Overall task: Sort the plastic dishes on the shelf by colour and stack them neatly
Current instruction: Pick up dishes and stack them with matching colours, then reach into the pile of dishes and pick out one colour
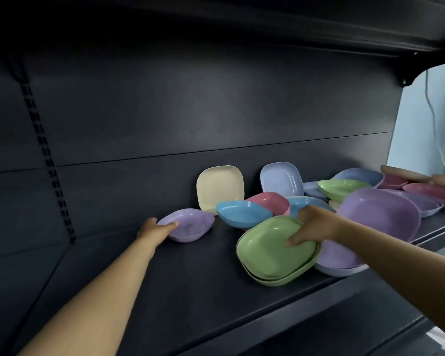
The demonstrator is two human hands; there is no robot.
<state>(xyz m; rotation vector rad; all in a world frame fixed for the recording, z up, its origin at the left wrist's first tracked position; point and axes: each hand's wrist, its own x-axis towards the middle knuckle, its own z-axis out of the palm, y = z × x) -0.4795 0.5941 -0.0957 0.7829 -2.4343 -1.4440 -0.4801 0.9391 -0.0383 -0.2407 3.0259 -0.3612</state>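
While the left hand [156, 228] pinches the rim of a lilac square plastic dish [188, 224] on the dark shelf [190, 291], right-hand fingers [297, 240] clamp the tilted green square plastic dish stack [270, 255]. Risk: stack slides off the front edge; loose pile behind could topple.

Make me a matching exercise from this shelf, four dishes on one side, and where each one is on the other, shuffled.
1. cream plate
2. lilac bowl
3. green plates
4. blue bowl

A. under the right hand
B. propped on edge against the back wall
C. at the left hand
D. tilted, in front of the pink bowl

Pairs: 1-B, 2-C, 3-A, 4-D
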